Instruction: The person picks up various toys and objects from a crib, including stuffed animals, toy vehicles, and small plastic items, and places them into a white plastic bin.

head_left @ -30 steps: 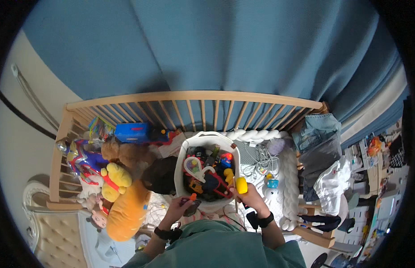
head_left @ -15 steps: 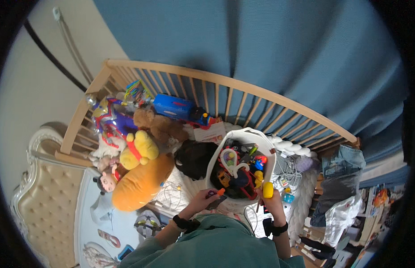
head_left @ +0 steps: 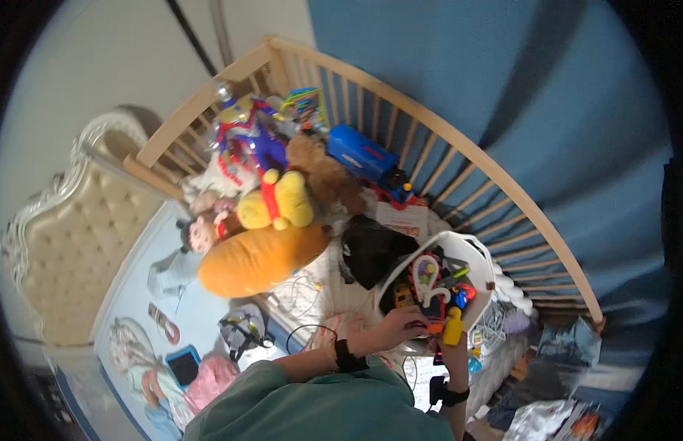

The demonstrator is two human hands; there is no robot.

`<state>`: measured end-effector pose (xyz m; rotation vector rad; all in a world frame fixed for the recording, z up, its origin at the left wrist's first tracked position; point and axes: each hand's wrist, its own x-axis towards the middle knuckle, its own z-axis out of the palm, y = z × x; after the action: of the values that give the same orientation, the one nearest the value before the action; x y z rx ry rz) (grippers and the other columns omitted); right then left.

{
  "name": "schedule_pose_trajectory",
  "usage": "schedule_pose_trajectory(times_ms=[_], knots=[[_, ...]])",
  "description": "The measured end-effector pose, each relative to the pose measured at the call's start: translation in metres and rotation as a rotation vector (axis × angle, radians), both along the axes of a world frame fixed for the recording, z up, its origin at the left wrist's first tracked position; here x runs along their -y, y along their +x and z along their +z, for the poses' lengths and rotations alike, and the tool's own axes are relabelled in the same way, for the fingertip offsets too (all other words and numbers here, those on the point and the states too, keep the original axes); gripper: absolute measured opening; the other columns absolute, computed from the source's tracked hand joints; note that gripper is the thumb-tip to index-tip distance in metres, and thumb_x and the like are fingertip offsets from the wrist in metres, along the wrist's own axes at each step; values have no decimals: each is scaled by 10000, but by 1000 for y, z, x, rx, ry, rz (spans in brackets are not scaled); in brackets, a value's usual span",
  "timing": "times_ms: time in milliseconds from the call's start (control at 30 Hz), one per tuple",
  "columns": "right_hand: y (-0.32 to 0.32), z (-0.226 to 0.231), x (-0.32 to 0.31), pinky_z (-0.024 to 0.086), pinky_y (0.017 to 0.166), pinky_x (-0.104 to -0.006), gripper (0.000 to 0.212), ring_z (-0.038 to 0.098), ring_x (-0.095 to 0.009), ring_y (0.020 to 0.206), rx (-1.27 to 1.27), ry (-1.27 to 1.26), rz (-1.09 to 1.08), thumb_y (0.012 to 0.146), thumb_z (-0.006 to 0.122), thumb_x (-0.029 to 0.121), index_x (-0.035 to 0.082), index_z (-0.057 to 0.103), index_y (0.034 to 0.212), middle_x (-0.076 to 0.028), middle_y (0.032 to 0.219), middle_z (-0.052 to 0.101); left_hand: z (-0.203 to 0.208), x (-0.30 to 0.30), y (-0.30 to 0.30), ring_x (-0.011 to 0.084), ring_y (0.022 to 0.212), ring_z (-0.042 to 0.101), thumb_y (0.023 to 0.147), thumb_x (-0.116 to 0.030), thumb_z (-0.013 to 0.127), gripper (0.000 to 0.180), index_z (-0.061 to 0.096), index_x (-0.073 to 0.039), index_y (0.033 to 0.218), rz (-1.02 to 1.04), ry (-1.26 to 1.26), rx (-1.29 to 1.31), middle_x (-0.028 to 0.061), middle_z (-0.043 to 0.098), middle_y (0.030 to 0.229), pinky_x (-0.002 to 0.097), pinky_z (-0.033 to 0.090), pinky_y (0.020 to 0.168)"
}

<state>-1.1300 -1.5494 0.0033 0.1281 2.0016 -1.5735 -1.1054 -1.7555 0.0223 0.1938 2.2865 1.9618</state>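
Note:
My left hand (head_left: pixel 398 329) is over the near rim of a white fabric basket (head_left: pixel 479 262). Its fingers are closed at a small toy piece with an orange end (head_left: pixel 435 328); the rest of that piece is mostly hidden. At the basket's near right side, my right hand (head_left: pixel 454 354) grips a yellow toy (head_left: pixel 452 328) that sticks up above the fingers. Inside the basket lie a white looped toy part (head_left: pixel 426 273), an orange-yellow toy vehicle (head_left: pixel 404 295) and a red-and-blue toy (head_left: pixel 462 295). Both wrists wear black bands.
Left of the basket lies a black cloth or bag (head_left: pixel 376 250). Beyond are an orange cushion (head_left: pixel 260 259), a yellow plush (head_left: pixel 286 200), a brown teddy bear (head_left: pixel 323 173) and a blue box (head_left: pixel 361 152). A wooden crib rail (head_left: pixel 459 138) curves behind. Cables (head_left: pixel 490 323) lie right of the basket.
The view has turned, so the scene sits tilted and the basket lower right. My left hand has moved rightward to the basket's rim, close to my right hand, which still holds the yellow toy.

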Motion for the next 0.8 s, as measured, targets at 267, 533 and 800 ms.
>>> schedule_pose_trajectory(times_ms=[267,533,800], knots=[[-20,38,37,458,539,-228,120,556,-112,586,-43,-188,-123,853,571,108,2,559,909,-47,774,595,-5,21,6,228,924,537,794,-100,616,173,602,-14,944,111,77,42,100,515,1010,311,453,772],[-24,67,36,393,462,-206,147,513,-93,505,-47,-167,-28,844,572,103,-19,601,921,-30,684,569,-9,41,-2,248,1226,360,766,-82,631,154,608,-13,903,-139,128,-41,100,354,1329,359,372,963],[-7,82,43,456,554,-222,279,541,-89,629,-358,-56,113,796,620,51,48,461,1026,-16,759,542,2,6,-10,253,1133,417,752,-136,655,159,604,-31,860,-442,272,-163,119,351,1310,332,410,871]])
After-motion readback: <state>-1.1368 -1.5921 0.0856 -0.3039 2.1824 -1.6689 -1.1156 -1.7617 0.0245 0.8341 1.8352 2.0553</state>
